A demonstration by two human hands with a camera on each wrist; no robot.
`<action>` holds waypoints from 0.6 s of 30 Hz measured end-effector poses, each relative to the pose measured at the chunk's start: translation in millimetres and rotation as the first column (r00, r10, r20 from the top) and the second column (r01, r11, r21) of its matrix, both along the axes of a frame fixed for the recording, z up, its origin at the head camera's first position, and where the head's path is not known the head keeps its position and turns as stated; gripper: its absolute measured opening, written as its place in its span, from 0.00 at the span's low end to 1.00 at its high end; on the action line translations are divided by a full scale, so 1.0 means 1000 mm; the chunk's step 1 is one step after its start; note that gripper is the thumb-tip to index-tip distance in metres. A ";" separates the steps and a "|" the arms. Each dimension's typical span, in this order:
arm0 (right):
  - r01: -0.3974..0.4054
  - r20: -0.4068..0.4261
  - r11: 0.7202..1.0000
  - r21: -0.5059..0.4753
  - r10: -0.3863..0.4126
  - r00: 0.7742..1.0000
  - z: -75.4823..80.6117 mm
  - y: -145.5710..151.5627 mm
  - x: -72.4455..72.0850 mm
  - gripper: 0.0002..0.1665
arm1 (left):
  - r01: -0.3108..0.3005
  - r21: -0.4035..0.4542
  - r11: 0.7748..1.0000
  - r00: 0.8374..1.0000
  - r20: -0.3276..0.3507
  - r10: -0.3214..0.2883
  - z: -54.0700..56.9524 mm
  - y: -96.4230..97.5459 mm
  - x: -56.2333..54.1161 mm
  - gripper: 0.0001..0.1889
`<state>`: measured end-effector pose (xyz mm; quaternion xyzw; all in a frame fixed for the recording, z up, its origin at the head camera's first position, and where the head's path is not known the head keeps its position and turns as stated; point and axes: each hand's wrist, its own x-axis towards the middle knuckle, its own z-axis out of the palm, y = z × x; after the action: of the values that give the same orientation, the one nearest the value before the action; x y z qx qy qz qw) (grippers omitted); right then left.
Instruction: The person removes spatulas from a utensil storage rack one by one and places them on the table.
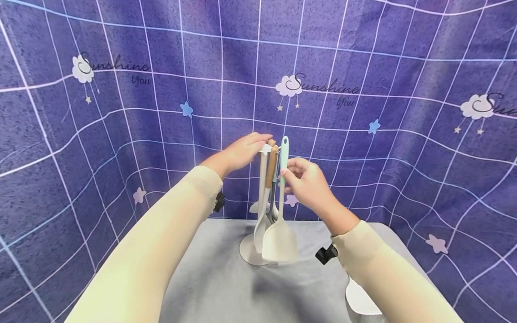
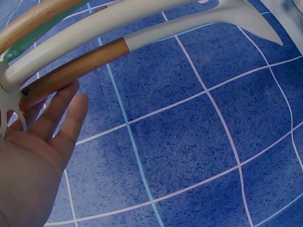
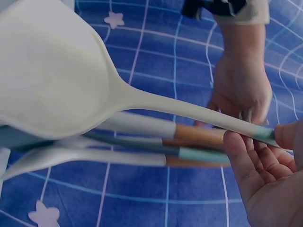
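A cream turner (image 1: 280,242) with a mint-green handle hangs upright, blade down, in front of a utensil stand (image 1: 262,168). My right hand (image 1: 304,181) pinches its handle between thumb and fingers; in the right wrist view the turner's broad blade (image 3: 52,71) fills the upper left. My left hand (image 1: 243,151) rests on the top of the stand with loosely extended fingers. In the left wrist view those fingers lie behind the holder's hooks, beside a wooden handle (image 2: 78,68). Several utensils hang from the stand, among them a pale one with a wooden handle (image 1: 271,168).
The stand's round base (image 1: 248,251) sits on a grey-covered table (image 1: 210,278). Another white utensil (image 1: 361,300) lies at the lower right, partly hidden by my right sleeve. A purple gridded curtain (image 1: 226,58) encloses the back and sides.
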<state>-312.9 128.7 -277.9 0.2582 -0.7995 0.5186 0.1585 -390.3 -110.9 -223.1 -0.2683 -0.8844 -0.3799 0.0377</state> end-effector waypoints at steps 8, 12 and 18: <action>0.029 0.023 0.996 -0.090 -0.027 0.999 0.008 0.032 -0.019 0.11 | -0.008 -0.017 1.000 1.000 -0.026 0.008 0.001 -0.002 -0.001 0.30; 0.056 0.073 0.993 -0.107 -0.048 0.996 0.006 0.048 -0.029 0.13 | -0.004 -0.016 1.000 0.999 -0.036 0.004 0.000 -0.001 -0.002 0.30; 0.128 0.185 0.989 -0.079 -0.112 0.976 -0.006 0.066 -0.046 0.18 | -0.010 -0.027 1.000 0.998 -0.056 0.009 -0.001 0.001 -0.002 0.30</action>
<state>-358.5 195.0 -283.9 0.1538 -0.8005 0.5650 0.1281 -391.9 -109.8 -223.9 -0.2750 -0.8894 -0.3602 0.0607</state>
